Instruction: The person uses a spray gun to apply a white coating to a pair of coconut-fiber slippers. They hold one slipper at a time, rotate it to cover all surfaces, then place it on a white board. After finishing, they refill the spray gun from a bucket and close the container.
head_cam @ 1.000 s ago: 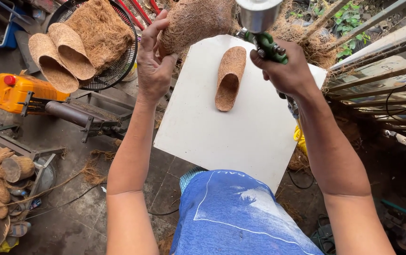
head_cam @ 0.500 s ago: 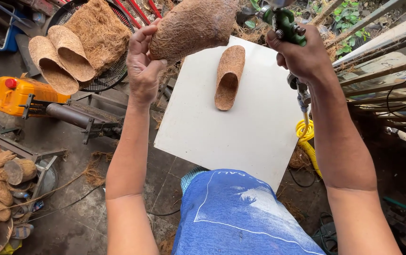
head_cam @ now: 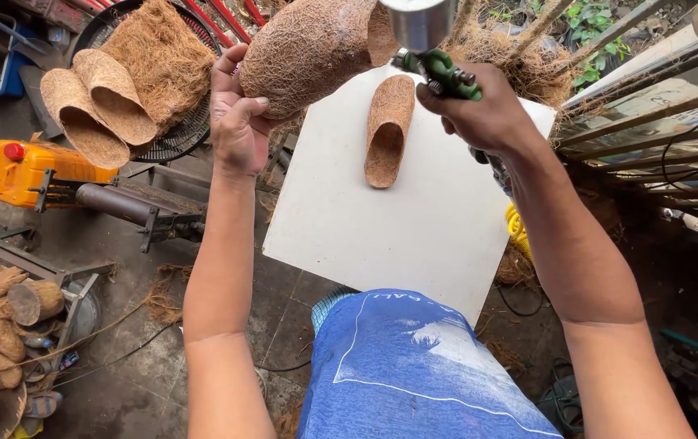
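1. left hand (head_cam: pixel 238 122) is clamped on a big coir fibre shell (head_cam: pixel 312 45), held up high; fingers curl around its lower edge; the shell's top is cut off by the frame so can't see its full shape
2. right hand (head_cam: pixel 479 110) is wrapped tight around a green-handled spray gun (head_cam: pixel 438 71); the metal cup (head_cam: pixel 418 20) on top runs out of the picture, and the nozzle end sits right by the shell, hidden behind the cup; can't tell if it's touching
3. hands are apart, shell and gun between them
4. below and between the hands lies a smaller slipper-shaped coir piece (head_cam: pixel 387 130) on the white counter (head_cam: pixel 414 236), open side up; near corner of the counter is covered by the person's blue shorts (head_cam: pixel 414 374)
5. off beyond the left hand: a stack of coir pieces (head_cam: pixel 113 89) on a fan grille, only partly visible; an orange jug (head_cam: pixel 32 171) lower down
6. a yellow hose (head_cam: pixel 517 229) peeks out under the right forearm, mostly hidden
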